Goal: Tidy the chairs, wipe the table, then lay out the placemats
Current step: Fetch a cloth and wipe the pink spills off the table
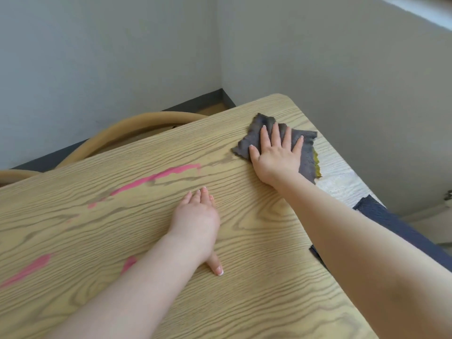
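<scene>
Two plain grey-white walls meet in vertical corner near frame centre. Dark baseboard runs along foot of both walls. Small strip of light brown floor visible in corner. Pale ledge or sill crosses upper right, blurred; window itself cannot be confirmed. Bright patch of light falls from right side. Lower right: pale floor area and small metallic fitting at frame edge, too small to identify.

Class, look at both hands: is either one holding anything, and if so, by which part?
Neither grips anything. The right hand presses flat, fingers spread, on the middle of the grey cloth. The left hand rests open on the table.
</scene>
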